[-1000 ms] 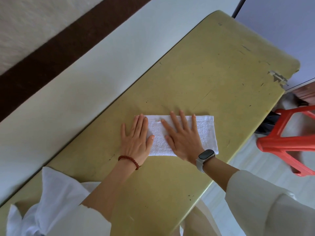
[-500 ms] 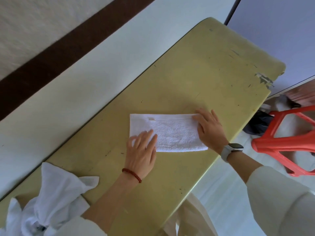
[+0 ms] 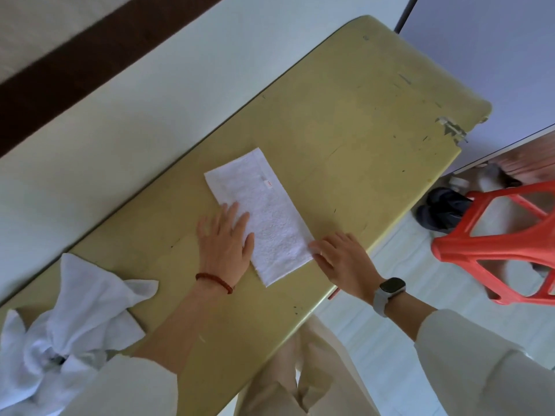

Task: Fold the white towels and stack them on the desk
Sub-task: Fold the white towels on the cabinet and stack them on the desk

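Mid-frame on the yellow table (image 3: 354,121), left hand (image 3: 223,246) presses flat, fingers straight, on the folded white towel (image 3: 264,217); right hand (image 3: 342,261) pinches its near corner.

Folded white towel (image 3: 264,217) lies flat, diagonal on the desk (image 3: 360,121).

Brightness: even, soft daylight; nothing is blown out or lost in dark.
Light source: cannot be placed; the pale floor at the right reads brightest.
Shadows: faint and soft-edged, a thin one under the left hand (image 3: 223,243) on the worn yellow-green table (image 3: 345,121).
Glare: a mild sheen on the tabletop, no hard highlights.
Blur: the dark brown wall band (image 3: 69,58) and the orange plastic stool (image 3: 492,244) are smeared; the folded white terry towel (image 3: 267,211) keeps some texture.
Distortion: wide-angle bending curves the table edges; the view is tilted.
Softness: the crumpled white towel heap (image 3: 69,319) at the lower left is soft.
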`<action>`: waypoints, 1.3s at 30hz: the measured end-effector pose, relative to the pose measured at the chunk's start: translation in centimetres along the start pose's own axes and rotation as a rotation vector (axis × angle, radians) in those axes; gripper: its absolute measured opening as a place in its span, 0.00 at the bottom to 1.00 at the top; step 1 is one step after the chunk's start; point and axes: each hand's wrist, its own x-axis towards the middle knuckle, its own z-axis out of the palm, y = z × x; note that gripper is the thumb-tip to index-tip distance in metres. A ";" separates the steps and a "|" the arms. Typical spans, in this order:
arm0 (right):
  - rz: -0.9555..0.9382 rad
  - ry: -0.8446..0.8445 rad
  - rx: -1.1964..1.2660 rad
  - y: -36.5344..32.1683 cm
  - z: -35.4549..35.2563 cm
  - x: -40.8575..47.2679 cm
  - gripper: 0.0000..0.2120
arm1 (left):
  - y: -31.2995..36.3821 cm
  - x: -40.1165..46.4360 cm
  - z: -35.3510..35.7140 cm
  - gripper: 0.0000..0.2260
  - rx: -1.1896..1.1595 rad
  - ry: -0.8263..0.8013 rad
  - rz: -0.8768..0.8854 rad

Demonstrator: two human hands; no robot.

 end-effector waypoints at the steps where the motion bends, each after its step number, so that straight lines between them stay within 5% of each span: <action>1: -0.006 -0.003 0.006 0.1 0.0 0.3 0.08 | 0.9 -1.2 0.2 0.14 -0.036 0.047 0.044; 5: -0.004 -0.037 0.039 0.5 -0.3 1.0 0.10 | 3.3 -5.6 1.0 0.12 -0.184 0.079 0.185; 19: -0.310 0.027 -0.090 2.2 0.0 0.6 0.15 | 4.0 -7.9 2.7 0.26 -0.124 -0.124 0.103; 32: -0.352 -0.033 -0.029 2.3 -1.2 1.5 0.12 | 4.3 -6.6 2.1 0.05 -0.268 0.181 0.072; 39: -0.405 -0.059 -0.071 2.7 -0.8 1.3 0.15 | 4.2 -7.1 2.1 0.08 -0.198 0.238 0.056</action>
